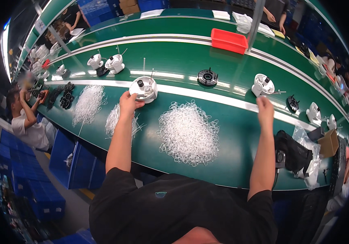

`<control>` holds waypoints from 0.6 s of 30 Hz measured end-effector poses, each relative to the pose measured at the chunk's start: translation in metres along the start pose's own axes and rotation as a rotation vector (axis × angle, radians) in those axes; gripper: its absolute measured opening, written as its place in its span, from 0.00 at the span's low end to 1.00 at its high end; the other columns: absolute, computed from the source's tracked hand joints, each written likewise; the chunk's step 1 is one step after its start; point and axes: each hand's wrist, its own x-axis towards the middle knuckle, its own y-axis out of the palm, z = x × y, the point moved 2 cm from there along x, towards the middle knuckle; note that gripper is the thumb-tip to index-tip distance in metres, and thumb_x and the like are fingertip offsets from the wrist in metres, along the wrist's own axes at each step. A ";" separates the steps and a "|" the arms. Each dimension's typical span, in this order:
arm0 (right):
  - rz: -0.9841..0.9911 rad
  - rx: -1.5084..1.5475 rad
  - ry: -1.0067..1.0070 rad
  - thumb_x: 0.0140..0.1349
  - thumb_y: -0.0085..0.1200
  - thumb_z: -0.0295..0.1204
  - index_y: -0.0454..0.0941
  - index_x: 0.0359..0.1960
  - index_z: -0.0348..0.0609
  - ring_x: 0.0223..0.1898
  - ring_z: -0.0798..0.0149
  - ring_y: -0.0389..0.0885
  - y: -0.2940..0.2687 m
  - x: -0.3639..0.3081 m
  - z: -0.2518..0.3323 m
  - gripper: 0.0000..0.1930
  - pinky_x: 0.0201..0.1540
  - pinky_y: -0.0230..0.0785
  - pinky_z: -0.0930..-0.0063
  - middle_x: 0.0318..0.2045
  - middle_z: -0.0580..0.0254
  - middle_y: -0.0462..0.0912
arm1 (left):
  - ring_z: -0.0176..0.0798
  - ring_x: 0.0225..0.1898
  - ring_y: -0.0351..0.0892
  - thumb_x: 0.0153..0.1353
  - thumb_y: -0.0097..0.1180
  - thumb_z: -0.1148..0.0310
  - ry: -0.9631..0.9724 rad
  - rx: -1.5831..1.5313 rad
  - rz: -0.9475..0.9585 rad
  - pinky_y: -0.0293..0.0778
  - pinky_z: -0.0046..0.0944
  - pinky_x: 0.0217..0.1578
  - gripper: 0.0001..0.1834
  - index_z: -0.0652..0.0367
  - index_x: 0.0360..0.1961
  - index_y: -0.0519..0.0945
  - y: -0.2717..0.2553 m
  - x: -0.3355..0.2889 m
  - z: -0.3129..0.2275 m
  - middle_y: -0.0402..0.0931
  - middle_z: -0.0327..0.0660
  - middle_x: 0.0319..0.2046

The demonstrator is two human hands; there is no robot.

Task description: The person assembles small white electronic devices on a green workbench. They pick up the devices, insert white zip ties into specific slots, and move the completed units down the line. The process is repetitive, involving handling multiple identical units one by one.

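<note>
My left hand (129, 105) grips the near left edge of a round white plastic housing (150, 96). The housing has a black knob-like piece inside and thin rods standing up from it. At the right, my right hand (265, 109) is closed, its fingertips close to the lower edge of a second white housing (269, 86). Whether it touches that housing, or holds something small, is hidden. Between my forearms lies a large heap of small white loops (188, 134). A smaller pile of white strips (112, 120) sits beside my left forearm.
A black ribbed disc (207, 77) and a red bin (229, 40) stand farther back. More white housings (115, 64) line the green belt. At right are a black bag (292, 150) and a cardboard box (329, 143). A seated co-worker (30, 126) works at left, beside blue crates (74, 162).
</note>
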 end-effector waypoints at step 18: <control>0.101 0.121 -0.329 0.67 0.54 0.31 0.82 0.48 0.34 0.33 0.58 0.75 0.006 -0.093 0.083 0.14 0.40 0.68 0.65 0.31 0.54 0.76 | 0.41 0.40 0.84 0.67 0.51 0.73 0.083 0.070 0.841 0.87 0.38 0.35 0.23 0.71 0.61 0.67 0.218 -0.162 -0.004 0.73 0.49 0.51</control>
